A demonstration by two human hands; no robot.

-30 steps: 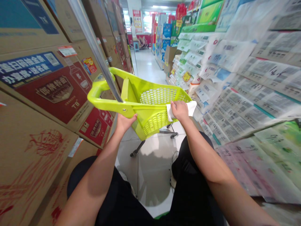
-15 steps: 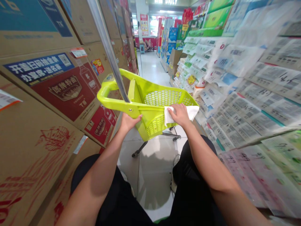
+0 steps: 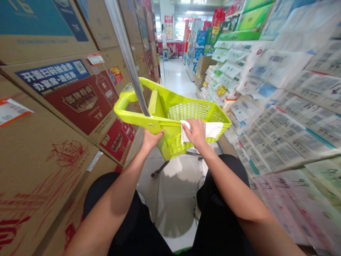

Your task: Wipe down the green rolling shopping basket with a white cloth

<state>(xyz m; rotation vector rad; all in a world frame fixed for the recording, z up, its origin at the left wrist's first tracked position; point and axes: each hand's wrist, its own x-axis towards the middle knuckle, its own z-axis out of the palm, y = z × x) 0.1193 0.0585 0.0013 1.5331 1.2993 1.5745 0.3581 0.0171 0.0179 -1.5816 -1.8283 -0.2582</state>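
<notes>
The lime-green wheeled basket [image 3: 191, 110] stands mid-aisle, long axis pointing away down the open floor [image 3: 176, 74], cartons [image 3: 80, 103] tight on its left, packet shelves [image 3: 266, 106] near its right; left hand [image 3: 151, 139] props its near corner, fingers hidden, while right hand [image 3: 195, 132], fingers curled together, clamps a white cloth [image 3: 214, 129] over its rim

I am in a narrow shop aisle. On my left, brown cardboard cartons [image 3: 53, 117] are stacked into a high wall, some printed with red and blue labels. On my right, shelves of pale plastic packs [image 3: 287, 103] run along the aisle. The floor [image 3: 173, 206] is glossy light tile. At the far end stand blue boxes [image 3: 200, 38] and a red display [image 3: 174, 49], under bright ceiling lights [image 3: 193, 12].
</notes>
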